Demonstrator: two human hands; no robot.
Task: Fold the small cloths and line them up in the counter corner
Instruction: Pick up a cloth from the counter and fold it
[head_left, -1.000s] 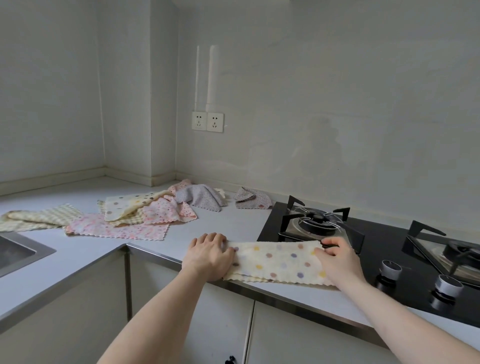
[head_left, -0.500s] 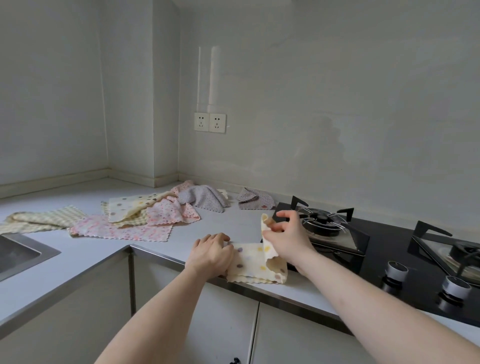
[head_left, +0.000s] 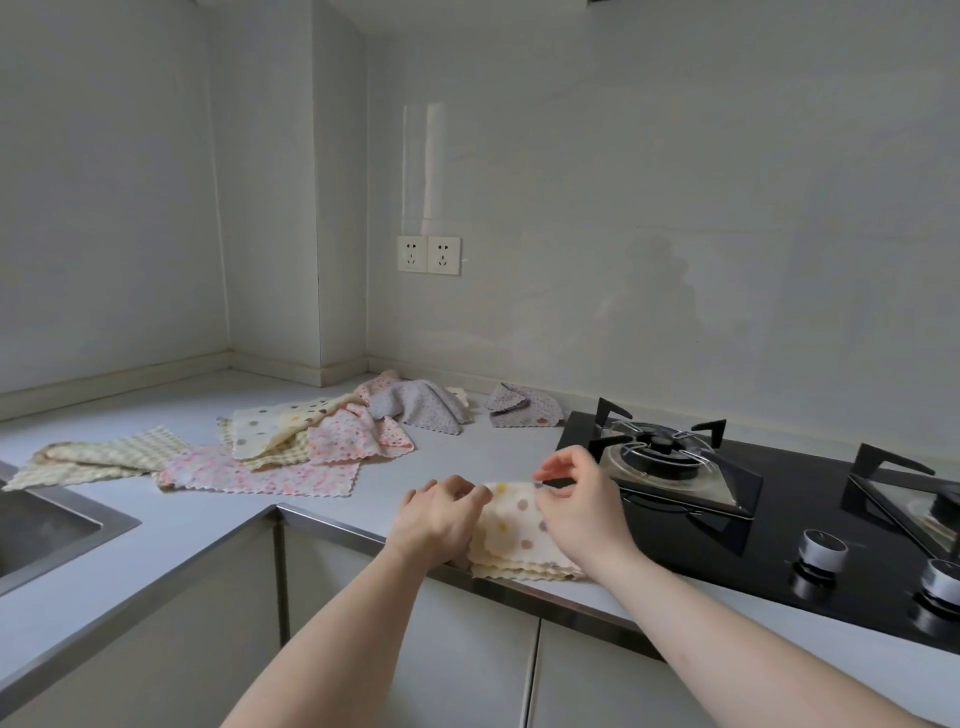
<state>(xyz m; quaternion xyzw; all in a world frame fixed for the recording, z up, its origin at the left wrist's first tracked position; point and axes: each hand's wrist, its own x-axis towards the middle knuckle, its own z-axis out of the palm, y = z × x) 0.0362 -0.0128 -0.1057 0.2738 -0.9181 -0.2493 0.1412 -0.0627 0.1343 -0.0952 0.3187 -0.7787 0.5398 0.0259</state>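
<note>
Several stacked layers: cream dotted cloth (head_left: 511, 535), scalloped edges.

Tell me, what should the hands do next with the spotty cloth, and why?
Probably press the fold flat. The right hand pinches the far edge of the spotted cloth, already doubled over at the counter front edge, while the left hand holds its left side. The layers look lined up but not smoothed.

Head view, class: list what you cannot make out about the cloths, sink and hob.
- Dotted cloth: its side edges hidden under the left hand and right hand.
- Sink: cut off by the left edge.
- Right burner: cut off by the right edge.
- Cloth pile: overlapping, count unclear.
</note>
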